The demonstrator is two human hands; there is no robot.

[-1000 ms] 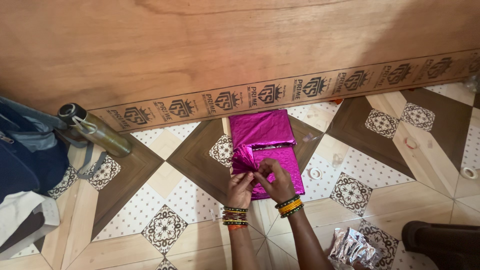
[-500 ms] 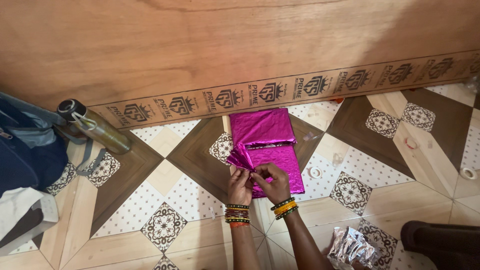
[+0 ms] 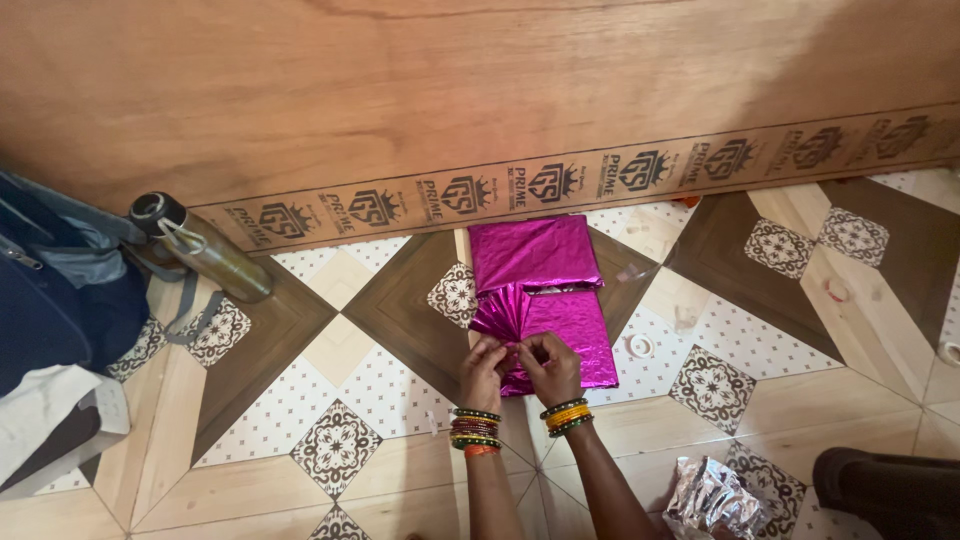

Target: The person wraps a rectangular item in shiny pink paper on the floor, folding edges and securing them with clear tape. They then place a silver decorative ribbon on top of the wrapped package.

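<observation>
Both hands, left hand (image 3: 482, 368) and right hand (image 3: 551, 365), are pinching the pleated magenta foil fan (image 3: 503, 312) over foil sheets (image 3: 560, 325) on the floor (image 3: 340, 350).

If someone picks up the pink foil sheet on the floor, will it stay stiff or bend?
The pink foil probably flops: where the left hand and right hand pinch it, it gathers into fanned pleats. It looks thin and light. Its creases suggest folds will hold, and its shiny surface may be slippery.

foil sheets (image 3: 560, 320) before board (image 3: 480, 100) | bottle (image 3: 205, 250) left (beside bag (image 3: 60, 300))
</observation>
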